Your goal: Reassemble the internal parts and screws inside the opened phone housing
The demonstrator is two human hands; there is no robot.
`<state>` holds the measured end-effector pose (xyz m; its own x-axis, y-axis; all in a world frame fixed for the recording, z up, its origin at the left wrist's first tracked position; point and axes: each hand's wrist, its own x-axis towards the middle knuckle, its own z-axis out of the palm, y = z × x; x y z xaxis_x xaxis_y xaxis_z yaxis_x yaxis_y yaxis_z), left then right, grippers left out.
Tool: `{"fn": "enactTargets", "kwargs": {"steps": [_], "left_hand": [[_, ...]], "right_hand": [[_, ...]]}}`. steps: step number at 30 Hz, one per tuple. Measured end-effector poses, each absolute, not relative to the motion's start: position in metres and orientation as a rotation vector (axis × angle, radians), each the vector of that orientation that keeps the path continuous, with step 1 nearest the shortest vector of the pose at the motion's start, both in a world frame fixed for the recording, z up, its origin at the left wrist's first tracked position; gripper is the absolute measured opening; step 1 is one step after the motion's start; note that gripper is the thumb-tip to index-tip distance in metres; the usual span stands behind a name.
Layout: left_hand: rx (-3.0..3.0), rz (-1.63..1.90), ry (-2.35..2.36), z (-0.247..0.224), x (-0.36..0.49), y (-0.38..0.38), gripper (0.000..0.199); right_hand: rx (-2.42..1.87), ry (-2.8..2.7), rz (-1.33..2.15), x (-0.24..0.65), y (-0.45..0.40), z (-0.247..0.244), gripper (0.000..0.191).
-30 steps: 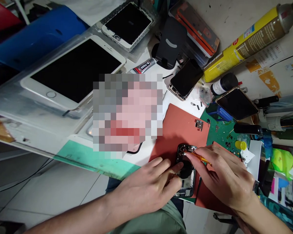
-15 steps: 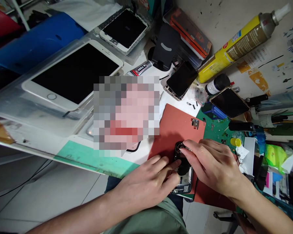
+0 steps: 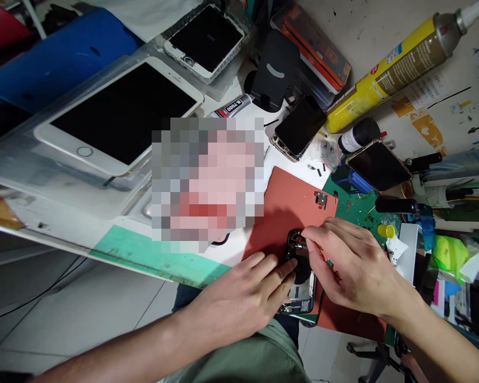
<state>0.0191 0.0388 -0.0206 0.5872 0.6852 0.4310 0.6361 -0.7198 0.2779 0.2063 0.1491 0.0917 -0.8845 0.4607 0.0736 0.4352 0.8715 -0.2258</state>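
An opened phone (image 3: 303, 291), its black frame and inner parts exposed, lies on the reddish-brown mat (image 3: 269, 223) near the bench's front edge. My left hand (image 3: 259, 290) holds it from the left side, fingertips over the frame and the inside. At the phone's upper end, my right hand (image 3: 343, 260) is closed in a pinch with thumb and forefinger. A small coppery part shows at those fingertips, but what they grip I cannot make out. Farther up the mat lies a small metal phone part (image 3: 320, 199).
Left of the mat lie a large white phone (image 3: 123, 111) and a white-framed screen (image 3: 207, 40). Behind it are a glue tube (image 3: 233, 106), a dark phone (image 3: 301, 127) and a yellow spray can (image 3: 387, 69). A pixelated patch hides part of the bench.
My right hand has shifted slightly right and up at the phone's upper end, baring more of the inside. My left hand stays on the phone. The view has moved slightly.
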Motion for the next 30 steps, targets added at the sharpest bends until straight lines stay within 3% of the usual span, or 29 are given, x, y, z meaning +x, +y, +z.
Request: {"fn": "enactTargets", "kwargs": {"steps": [9, 14, 30], "left_hand": [[2.59, 0.702, 1.053, -0.012, 0.012, 0.048, 0.044], [2.579, 0.607, 0.998, -0.008, 0.009, 0.05, 0.036], [2.632, 0.438, 0.994, -0.017, 0.005, 0.041, 0.052]], "right_hand": [[-0.672, -2.967, 0.254, 0.209, 0.155, 0.091, 0.022], [-0.683, -3.002, 0.285, 0.21, 0.156, 0.091, 0.023], [-0.58, -2.948, 0.205, 0.211, 0.158, 0.086, 0.027]]}}
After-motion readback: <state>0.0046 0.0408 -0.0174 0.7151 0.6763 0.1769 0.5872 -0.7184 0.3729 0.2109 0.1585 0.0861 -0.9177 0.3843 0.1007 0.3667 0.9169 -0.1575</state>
